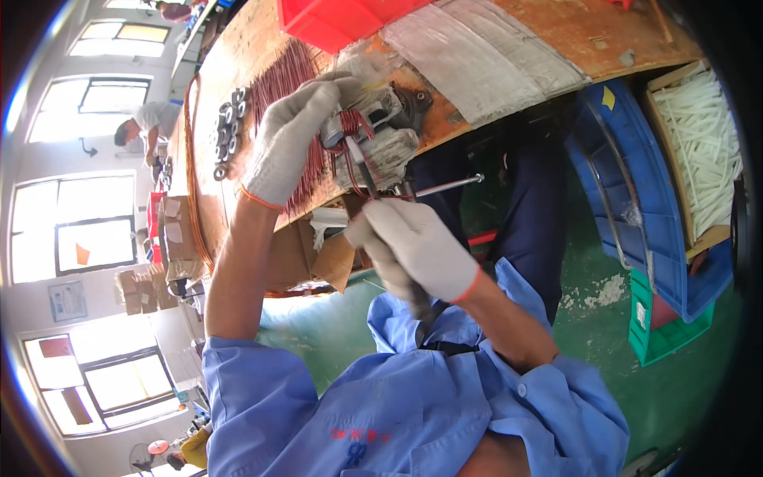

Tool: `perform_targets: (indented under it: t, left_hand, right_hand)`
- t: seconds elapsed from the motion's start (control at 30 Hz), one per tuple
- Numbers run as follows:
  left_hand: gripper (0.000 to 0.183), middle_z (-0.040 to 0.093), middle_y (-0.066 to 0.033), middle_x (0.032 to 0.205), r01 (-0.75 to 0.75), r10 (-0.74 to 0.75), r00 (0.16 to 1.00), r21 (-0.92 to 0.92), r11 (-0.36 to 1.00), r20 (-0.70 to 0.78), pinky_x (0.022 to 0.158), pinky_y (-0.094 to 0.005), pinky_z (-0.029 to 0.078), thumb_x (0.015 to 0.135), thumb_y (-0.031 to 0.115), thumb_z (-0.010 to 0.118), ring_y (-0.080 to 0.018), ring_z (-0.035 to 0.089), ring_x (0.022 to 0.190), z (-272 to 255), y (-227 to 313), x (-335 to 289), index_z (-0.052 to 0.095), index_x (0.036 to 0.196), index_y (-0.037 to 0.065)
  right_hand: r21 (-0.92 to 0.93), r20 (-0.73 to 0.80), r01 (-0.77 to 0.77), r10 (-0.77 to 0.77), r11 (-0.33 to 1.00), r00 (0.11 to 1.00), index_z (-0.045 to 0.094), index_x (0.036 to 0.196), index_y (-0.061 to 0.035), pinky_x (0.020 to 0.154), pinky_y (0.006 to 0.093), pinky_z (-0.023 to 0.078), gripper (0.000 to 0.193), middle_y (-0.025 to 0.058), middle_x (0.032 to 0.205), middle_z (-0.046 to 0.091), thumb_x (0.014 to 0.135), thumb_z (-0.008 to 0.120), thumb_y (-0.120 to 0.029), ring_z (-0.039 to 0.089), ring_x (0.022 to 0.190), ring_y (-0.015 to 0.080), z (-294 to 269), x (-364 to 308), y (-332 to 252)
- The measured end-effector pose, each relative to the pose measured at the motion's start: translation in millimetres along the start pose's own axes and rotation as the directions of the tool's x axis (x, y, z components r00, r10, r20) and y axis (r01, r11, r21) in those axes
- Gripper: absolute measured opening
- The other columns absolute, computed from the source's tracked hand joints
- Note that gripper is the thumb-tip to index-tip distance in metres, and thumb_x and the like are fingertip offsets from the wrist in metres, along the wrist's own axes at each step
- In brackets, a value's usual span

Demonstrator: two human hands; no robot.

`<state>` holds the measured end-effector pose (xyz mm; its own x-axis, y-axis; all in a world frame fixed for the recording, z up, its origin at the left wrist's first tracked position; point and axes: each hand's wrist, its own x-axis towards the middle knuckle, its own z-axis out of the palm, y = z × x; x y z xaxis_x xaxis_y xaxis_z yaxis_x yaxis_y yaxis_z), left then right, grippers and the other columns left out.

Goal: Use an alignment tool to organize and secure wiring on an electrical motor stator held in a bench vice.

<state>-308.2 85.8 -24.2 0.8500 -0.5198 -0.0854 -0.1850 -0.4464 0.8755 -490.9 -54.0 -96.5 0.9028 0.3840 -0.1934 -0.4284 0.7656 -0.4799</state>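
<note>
A coil of dark red wire (350,125) is wound on a small ring-like part at a metal fixture (387,111) on the bench edge. My left hand (288,143), in a white glove, is closed at the coil's upper left; what its fingertips pinch is hidden. Below the coil, my gloved right hand (425,248) grips a rod-shaped tool (362,165). The tool's grey shaft reaches up to the coil, and a dark end shows below the hand. Loose red wire ends hang beside the shaft.
Many cut red wires (284,79) lie left of the coil, near several dark rings (229,135). A red bin (342,20) stands at the back. Right are a blue crate (636,175), white sticks (703,135) in a box and a green crate (671,338). Another person (151,123) works far left.
</note>
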Motion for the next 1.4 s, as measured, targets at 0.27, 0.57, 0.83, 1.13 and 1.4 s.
perform_targets:
  t: [0.27, 0.57, 0.83, 1.13, 1.4]
  left_hand:
    - [0.052, 0.073, -0.0152, 0.131, -0.286, 0.281, 0.958, 0.223, 0.932, 0.054, 0.112, -0.0389, 0.049, 0.098, 0.024, 0.077, -0.024, 0.067, 0.125, -10.4, 6.2, -39.1, 0.068, 0.141, -0.004]
    - [0.037, 0.074, -0.0151, 0.111, -0.315, 0.279, 0.948, 0.609, 0.728, 0.156, 0.093, -0.0338, 0.055, 0.088, 0.001, 0.077, -0.0225, 0.072, 0.1, 0.5, 36.3, -34.4, 0.074, 0.125, -0.002]
    - [0.033, 0.068, -0.0117, 0.101, -0.351, 0.335, 0.935, 0.466, 0.812, 0.118, 0.087, -0.0343, 0.054, 0.092, 0.01, 0.077, -0.0223, 0.068, 0.093, -2.5, 15.7, -29.1, 0.073, 0.123, -0.002]
    - [0.036, 0.066, -0.0161, 0.102, -0.439, 0.433, 0.897, 0.305, 0.845, 0.094, 0.083, -0.0401, 0.055, 0.09, 0.023, 0.08, -0.0322, 0.07, 0.091, 1.7, -3.1, -17.8, 0.076, 0.117, 0.001]
    - [0.033, 0.066, -0.0133, 0.102, -0.404, 0.385, 0.915, 0.327, 0.854, 0.125, 0.083, -0.0388, 0.055, 0.089, 0.024, 0.081, -0.0289, 0.069, 0.089, 1.5, 3.9, -16.5, 0.077, 0.114, 0.002]
  right_hand:
    - [-0.235, -0.173, -0.267, 0.23, 0.935, 0.958, 0.067, 0.089, 0.0003, 0.039, 0.0282, 0.034, 0.041, 0.0038, 0.061, 0.055, 0.115, 0.05, -0.027, 0.047, 0.043, 0.009, -112.6, -163.3, 77.2]
    - [-0.12, -0.35, -0.004, -0.039, 0.993, 0.936, 0.062, 0.095, 0.0016, 0.037, 0.0273, 0.037, 0.036, 0.0001, 0.058, 0.045, 0.115, 0.047, -0.025, 0.041, 0.039, 0.0081, -103.2, -127.4, 10.5]
    - [-0.609, 0.078, 0.58, -0.686, 0.542, 0.723, 0.063, 0.107, 0.0071, 0.046, 0.0288, 0.047, 0.04, 0.004, 0.069, 0.056, 0.116, 0.051, -0.031, 0.053, 0.051, 0.0107, 19.6, -23.2, -80.8]
    - [-0.7, 0.469, 0.695, -0.629, 0.164, 0.62, 0.074, 0.091, 0.0031, 0.062, 0.0309, 0.052, 0.049, 0.0082, 0.075, 0.073, 0.11, 0.063, -0.04, 0.068, 0.069, 0.0135, 82.0, 85.0, -135.8]
    - [-0.705, 0.344, 0.653, -0.672, 0.276, 0.656, 0.069, 0.08, 0.0008, 0.056, 0.0276, 0.047, 0.05, 0.0074, 0.072, 0.07, 0.111, 0.063, -0.039, 0.063, 0.062, 0.0093, 75.1, 70.5, -142.1]
